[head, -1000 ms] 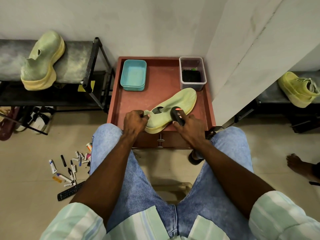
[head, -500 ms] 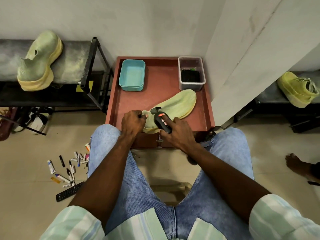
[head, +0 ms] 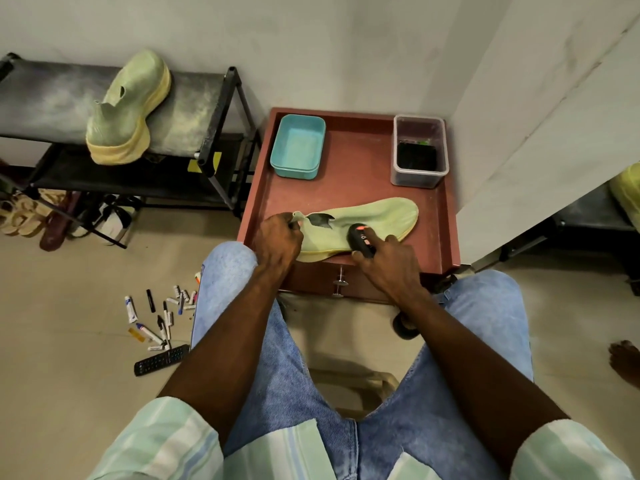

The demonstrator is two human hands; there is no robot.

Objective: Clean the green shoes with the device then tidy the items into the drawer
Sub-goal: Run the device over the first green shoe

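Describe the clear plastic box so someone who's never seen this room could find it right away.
Find the reddish-brown table in the corner of the room. The clear plastic box stands at its far right corner. Unlike the empty teal tub at the far left, it is see-through with something dark inside.

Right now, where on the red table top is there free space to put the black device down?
Free: the bare strip of the red table between the teal tray and the clear container, behind the green shoe. The front edge is crowded by both hands and the shoe.
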